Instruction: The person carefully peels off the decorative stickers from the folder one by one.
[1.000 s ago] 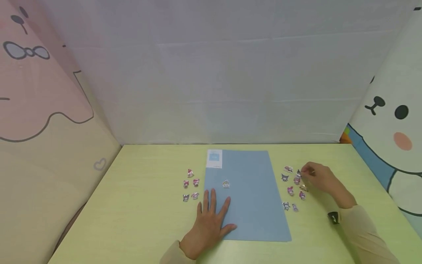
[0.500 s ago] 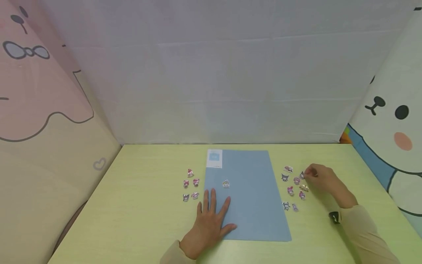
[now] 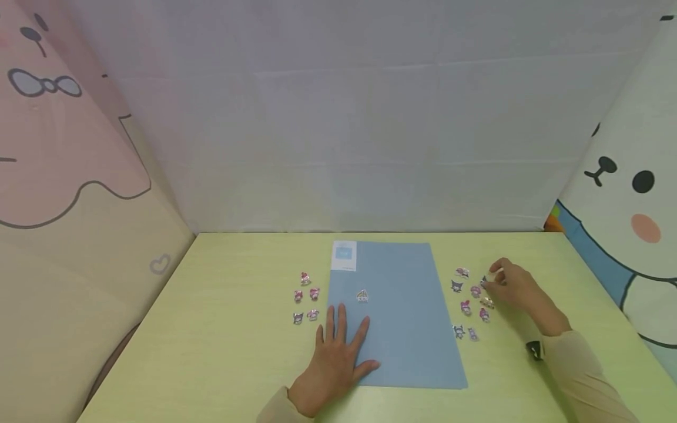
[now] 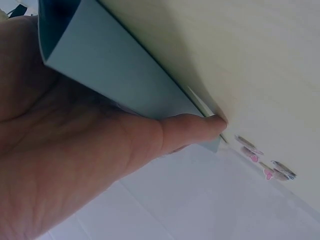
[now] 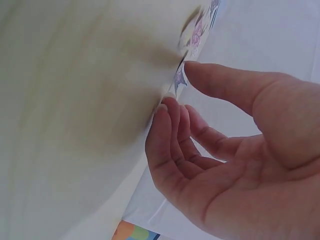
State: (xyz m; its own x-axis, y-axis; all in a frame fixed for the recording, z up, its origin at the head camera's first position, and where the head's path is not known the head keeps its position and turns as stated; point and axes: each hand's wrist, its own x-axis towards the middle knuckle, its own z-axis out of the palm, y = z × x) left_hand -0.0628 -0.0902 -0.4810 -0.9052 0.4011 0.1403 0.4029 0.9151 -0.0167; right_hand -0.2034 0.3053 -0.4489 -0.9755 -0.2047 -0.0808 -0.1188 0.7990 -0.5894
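My left hand (image 3: 333,358) lies spread on the left edge of a blue folder (image 3: 407,329), its fingers straight. In the left wrist view, the folder (image 4: 115,65) shows beneath the hand. A small sticker (image 3: 362,296) of a white character lies on the folder beyond the fingertips. On the right, my right hand (image 3: 513,288) is over a dark-eared character sticker (image 3: 483,280), partly covered by the thumb. The right wrist view has this sticker (image 5: 180,80) on the table between thumb and fingertips, which stand apart.
Several character stickers (image 3: 466,307) lie right of the folder, and several pink and grey stickers (image 3: 314,294) lie to its left. A white label (image 3: 344,255) marks the folder's top left corner. Behind the yellow table (image 3: 222,352) hangs a pale cloth (image 3: 338,129).
My right hand has moved the dark-eared sticker slightly right, away from the pink one beside it, and its fingers have since parted from it. My left hand stays put.
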